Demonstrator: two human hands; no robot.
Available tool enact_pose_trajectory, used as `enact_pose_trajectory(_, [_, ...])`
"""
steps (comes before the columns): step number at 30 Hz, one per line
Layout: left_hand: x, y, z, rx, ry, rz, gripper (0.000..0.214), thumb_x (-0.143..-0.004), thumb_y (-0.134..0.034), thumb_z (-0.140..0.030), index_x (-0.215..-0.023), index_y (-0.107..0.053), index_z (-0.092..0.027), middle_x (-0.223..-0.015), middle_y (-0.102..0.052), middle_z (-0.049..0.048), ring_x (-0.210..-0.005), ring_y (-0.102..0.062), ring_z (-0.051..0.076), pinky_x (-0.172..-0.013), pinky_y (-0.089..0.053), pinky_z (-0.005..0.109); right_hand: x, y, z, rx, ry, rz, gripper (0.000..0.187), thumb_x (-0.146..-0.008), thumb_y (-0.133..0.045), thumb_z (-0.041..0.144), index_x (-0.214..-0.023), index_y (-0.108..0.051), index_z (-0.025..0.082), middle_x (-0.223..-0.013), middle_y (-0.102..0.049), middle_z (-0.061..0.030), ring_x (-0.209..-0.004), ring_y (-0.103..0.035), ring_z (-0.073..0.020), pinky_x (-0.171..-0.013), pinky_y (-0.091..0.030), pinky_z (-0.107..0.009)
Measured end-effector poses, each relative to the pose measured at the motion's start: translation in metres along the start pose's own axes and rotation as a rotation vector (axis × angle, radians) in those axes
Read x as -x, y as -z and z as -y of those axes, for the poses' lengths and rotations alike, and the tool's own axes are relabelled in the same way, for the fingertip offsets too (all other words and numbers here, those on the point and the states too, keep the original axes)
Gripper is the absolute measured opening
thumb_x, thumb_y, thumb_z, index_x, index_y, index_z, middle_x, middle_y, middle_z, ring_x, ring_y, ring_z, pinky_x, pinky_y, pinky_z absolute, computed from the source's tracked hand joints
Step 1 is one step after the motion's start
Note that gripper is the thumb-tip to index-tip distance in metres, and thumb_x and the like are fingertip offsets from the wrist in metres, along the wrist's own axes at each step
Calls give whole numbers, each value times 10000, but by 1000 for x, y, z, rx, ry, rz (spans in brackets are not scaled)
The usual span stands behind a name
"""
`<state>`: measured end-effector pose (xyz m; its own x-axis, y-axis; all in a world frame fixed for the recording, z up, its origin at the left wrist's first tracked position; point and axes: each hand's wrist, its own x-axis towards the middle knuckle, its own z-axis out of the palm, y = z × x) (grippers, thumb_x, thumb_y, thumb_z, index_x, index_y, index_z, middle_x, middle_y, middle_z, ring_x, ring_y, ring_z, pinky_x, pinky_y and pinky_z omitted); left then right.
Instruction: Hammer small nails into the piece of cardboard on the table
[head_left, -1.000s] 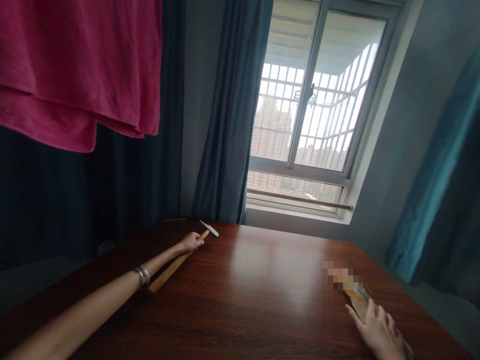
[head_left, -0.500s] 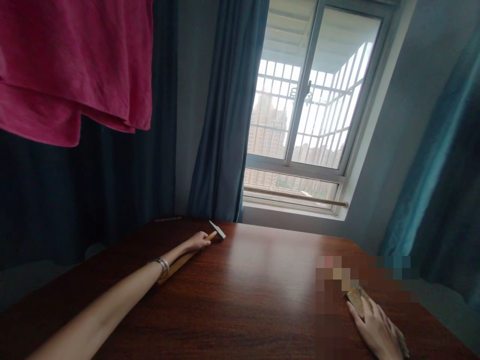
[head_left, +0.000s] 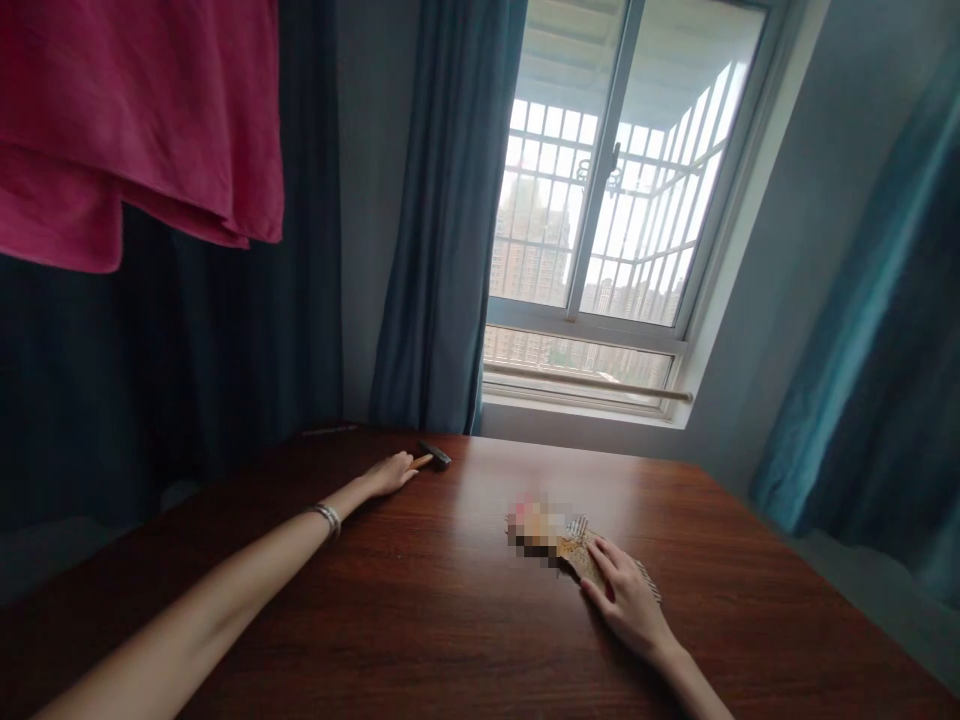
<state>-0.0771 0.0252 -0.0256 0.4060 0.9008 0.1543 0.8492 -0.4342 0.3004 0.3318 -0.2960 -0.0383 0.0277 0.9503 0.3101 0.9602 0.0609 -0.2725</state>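
Observation:
My left hand (head_left: 388, 474) is closed round the wooden handle of a hammer (head_left: 435, 456) at the far left of the table. The hammer's dark metal head points away from me, low over the tabletop; I cannot tell if it touches. Most of the handle is hidden by the hand and forearm. My right hand (head_left: 626, 595) grips a flat brown, speckled piece with striped edges (head_left: 592, 565) near the middle of the table. The piece's left end is pixelated, so its kind does not show. Its right edge sticks out past my fingers.
The dark reddish wooden table (head_left: 465, 640) spreads out under both hands. A thin strip (head_left: 328, 430) lies at its far left edge. Behind stand a blue curtain (head_left: 442, 250) and a barred window (head_left: 592, 200). A pink cloth (head_left: 172, 120) hangs at upper left.
My right hand has moved left and away from me with the speckled piece, from the table's right side toward the middle. The hammer has turned in my left hand and its head sits lower.

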Motion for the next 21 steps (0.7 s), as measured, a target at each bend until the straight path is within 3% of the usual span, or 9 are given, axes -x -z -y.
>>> enact_pose_trajectory(9, [5,-3,-2,-8,11,-44,284,-782,-485,-369,-922,-648,-184,-932,-534,84,-822,-558,205,-745,-393,270,-67,-41,91,-263,279,110,541,-734,-562,398,-1254,-482,270,-1337,-440,-63,-1241,-355,-245,-1050,-207,-428])
enact_pose_trajectory(17, [7,-8,-2,-28,23,-97,277,-768,-487,-371,-870,-658,-178,-917,-558,95,-849,-539,214,-771,-393,286,-116,-77,140,-366,437,125,515,-703,-613,400,-1201,-528,302,-1297,-485,-35,-1186,-418,-224,-1026,-242,-397])
enact_pose_trajectory(21, [6,-5,-9,31,-20,-270,263,-726,-520,-278,-929,-646,-170,-922,-584,94,-927,-515,228,-850,-381,313,-130,-83,152,-379,442,102,491,-698,-621,394,-1172,-557,283,-1257,-516,-38,-1131,-459,-218,-983,-301,-358])
